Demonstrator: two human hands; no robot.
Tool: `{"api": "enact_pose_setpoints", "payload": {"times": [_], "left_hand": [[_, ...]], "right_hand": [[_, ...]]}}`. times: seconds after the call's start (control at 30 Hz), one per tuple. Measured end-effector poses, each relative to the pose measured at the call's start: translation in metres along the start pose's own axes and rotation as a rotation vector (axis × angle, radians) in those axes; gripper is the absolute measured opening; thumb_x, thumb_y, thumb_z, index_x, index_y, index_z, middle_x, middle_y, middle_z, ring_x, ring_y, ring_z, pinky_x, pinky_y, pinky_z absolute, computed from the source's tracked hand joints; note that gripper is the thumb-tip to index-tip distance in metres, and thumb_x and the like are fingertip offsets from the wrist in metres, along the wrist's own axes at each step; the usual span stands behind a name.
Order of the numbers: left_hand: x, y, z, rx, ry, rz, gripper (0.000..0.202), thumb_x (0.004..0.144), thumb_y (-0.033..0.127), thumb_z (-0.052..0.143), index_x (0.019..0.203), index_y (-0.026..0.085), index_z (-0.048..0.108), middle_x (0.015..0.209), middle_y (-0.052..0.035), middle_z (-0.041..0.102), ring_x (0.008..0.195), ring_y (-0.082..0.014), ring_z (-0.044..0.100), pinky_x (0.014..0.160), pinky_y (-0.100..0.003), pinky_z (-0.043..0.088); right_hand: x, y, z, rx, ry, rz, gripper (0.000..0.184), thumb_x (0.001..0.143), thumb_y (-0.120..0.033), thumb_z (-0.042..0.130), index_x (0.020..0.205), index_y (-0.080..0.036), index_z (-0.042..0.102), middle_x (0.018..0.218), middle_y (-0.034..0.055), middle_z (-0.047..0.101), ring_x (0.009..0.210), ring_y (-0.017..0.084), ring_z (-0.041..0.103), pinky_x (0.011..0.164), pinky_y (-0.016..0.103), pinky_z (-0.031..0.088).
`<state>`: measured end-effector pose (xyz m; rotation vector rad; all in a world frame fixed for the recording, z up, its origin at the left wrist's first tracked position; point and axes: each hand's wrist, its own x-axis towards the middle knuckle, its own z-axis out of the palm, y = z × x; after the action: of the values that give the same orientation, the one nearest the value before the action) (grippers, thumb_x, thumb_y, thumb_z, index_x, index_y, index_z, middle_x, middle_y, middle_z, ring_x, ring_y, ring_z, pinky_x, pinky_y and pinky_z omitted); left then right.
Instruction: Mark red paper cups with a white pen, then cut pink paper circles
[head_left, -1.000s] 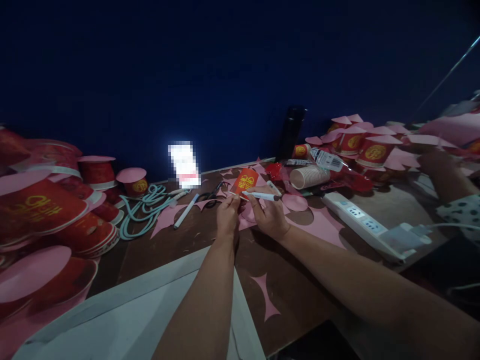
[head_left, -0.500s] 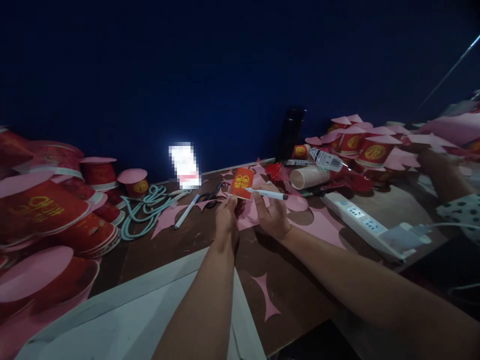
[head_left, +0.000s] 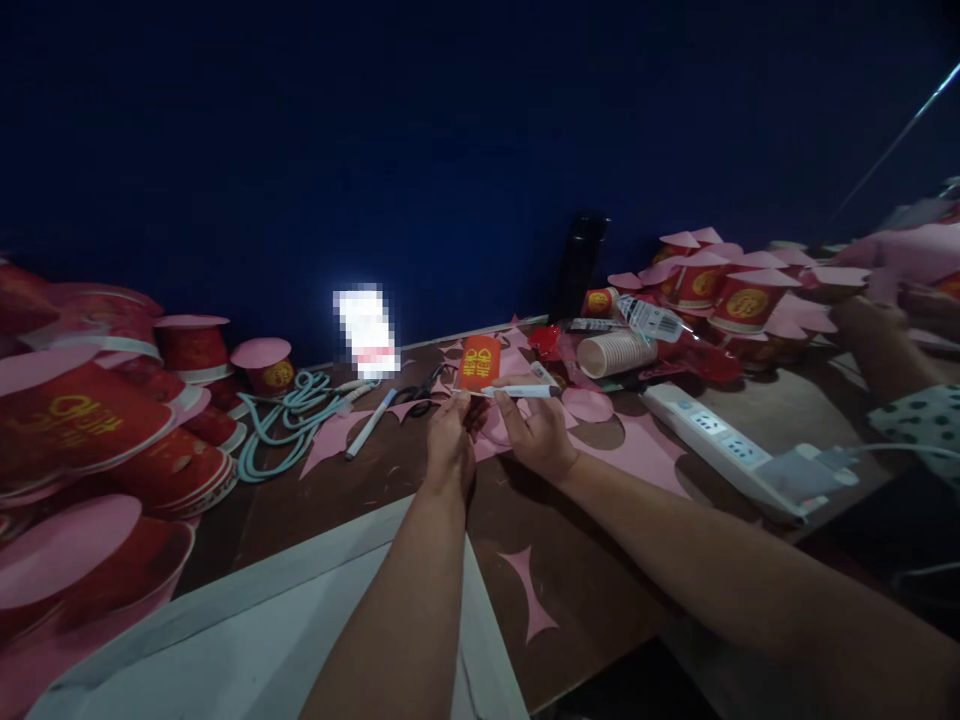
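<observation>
My left hand (head_left: 451,440) is closed around the lower edge of a small red paper cup (head_left: 480,362) with gold characters on its side. In my right hand (head_left: 538,430) is a slim white pen (head_left: 529,391) with a dark end, lying nearly level. Its tip points left at the cup's near rim; whether it touches, I cannot tell. Pink paper with round cut-outs (head_left: 637,450) lies beneath and beside my right hand. A second white pen (head_left: 370,425) rests on the brown table, left of my left hand. Dark scissors (head_left: 426,392) lie just behind that hand.
Red cups with pink discs crowd the left (head_left: 82,420) and right back (head_left: 750,300). Stacked paper cups (head_left: 616,352), a black bottle (head_left: 583,262), a power strip (head_left: 724,440), a coiled cable (head_left: 289,420) and a glowing blurred screen (head_left: 367,330) surround my hands. Another person's arm (head_left: 885,345) reaches in at right.
The pen has moved from the cup's side down to its near rim and swung more level. The cup has tipped slightly in my left hand. The other person's hand has shifted among the cups.
</observation>
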<state>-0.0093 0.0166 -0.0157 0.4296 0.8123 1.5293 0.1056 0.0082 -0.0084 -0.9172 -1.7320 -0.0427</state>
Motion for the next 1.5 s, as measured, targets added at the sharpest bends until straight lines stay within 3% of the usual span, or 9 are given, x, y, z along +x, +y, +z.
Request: {"api": "enact_pose_setpoints", "payload": {"times": [1.5], "left_hand": [[0.0015, 0.0009, 0.0016, 0.035, 0.029, 0.024, 0.012, 0.067, 0.022, 0.067, 0.074, 0.013, 0.064, 0.066, -0.0015, 0.065, 0.059, -0.0096, 0.06, 0.061, -0.022, 0.043]], "right_hand": [[0.0006, 0.0043, 0.0021, -0.016, -0.012, -0.039, 0.014, 0.088, -0.021, 0.051, 0.101, -0.021, 0.058, 0.098, 0.0071, 0.067, 0.091, 0.019, 0.061, 0.087, 0.039, 0.047]]}}
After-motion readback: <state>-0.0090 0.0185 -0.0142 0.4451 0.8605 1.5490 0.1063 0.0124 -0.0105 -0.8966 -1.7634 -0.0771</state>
